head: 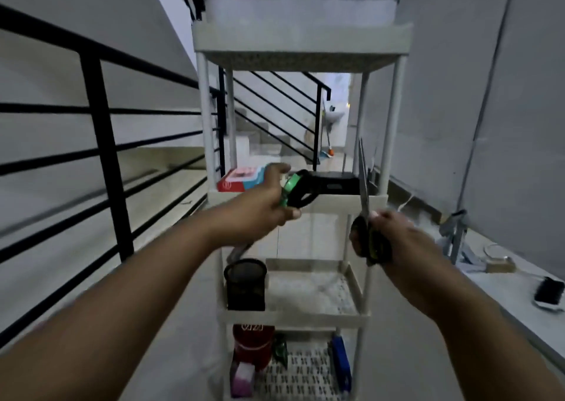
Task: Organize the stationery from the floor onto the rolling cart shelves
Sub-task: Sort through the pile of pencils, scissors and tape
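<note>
A tall white plastic rolling cart (pixel 379 200) with perforated shelves and round posts is standing at the centre of the frame. The left hand (pixel 263 208), arm outstretched from the lower left, is gripping a black tape dispenser with a green roll (pixel 301 191), fingers curled round its handle end at the front rim of the second shelf. The right hand (pixel 386 235), reaching in from the lower right, is clasping the dark handles of a pair of steel scissors (pixel 363 186), blades pointing straight up beside the cart's right front post.

A flat red, pink and blue cardboard box (pixel 241 179) is lying on the second shelf, partly covered by the left hand. A black mesh metal pen cup (pixel 245 284) is sitting on the third shelf, left side. On the bottom shelf are sitting a red cylindrical container (pixel 253 347), a blue oblong item (pixel 341 361) and a small pink and purple pack (pixel 243 380), all blurred. Black metal railing (pixel 104 143) is filling the left of the frame. Motion blur is softening both hands.
</note>
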